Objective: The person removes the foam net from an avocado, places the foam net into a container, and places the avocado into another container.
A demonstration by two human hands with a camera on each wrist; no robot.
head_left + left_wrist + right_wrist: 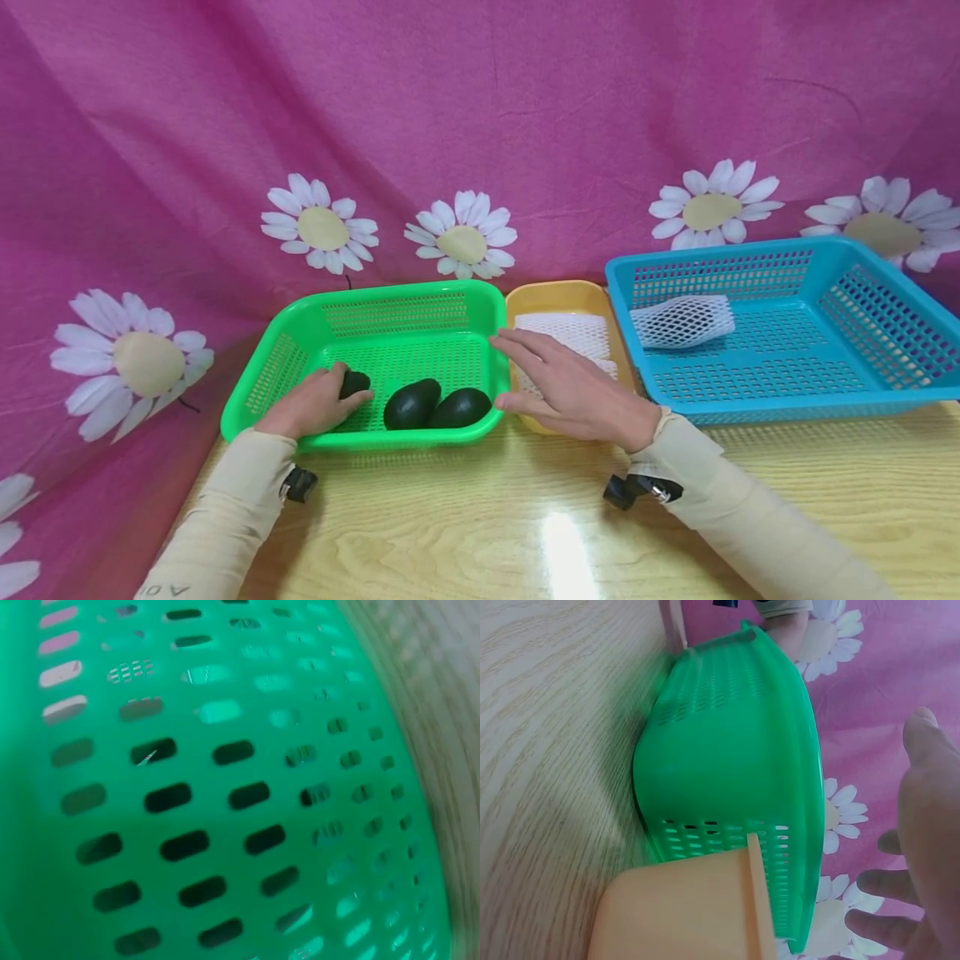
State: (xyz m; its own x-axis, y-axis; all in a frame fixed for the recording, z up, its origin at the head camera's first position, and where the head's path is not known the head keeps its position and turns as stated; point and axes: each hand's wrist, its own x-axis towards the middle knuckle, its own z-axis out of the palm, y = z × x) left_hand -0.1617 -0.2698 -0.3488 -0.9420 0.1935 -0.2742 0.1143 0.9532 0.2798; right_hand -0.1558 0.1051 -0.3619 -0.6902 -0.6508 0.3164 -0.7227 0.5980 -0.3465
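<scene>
Inside the green basket [405,292], my left hand [318,404] grips a dark avocado [355,383], fingers over its far side and thumb on the near side. Two more dark avocados [412,405] lie side by side along the basket's front right. My right hand [573,387], fingers extended and nothing in it, is over the orange container [566,292], its fingertips near the green basket's right rim. White foam net sleeves [566,332] lie in that container, partly hidden by the hand. The left wrist view shows mostly the basket's slotted wall [217,772]; the left hand is hidden there.
To the right stands a blue basket [780,408] with a bulging white foam net sleeve [682,322] at its left side. The three containers stand in a row on a wooden table [450,517], close against a pink flowered cloth [525,125].
</scene>
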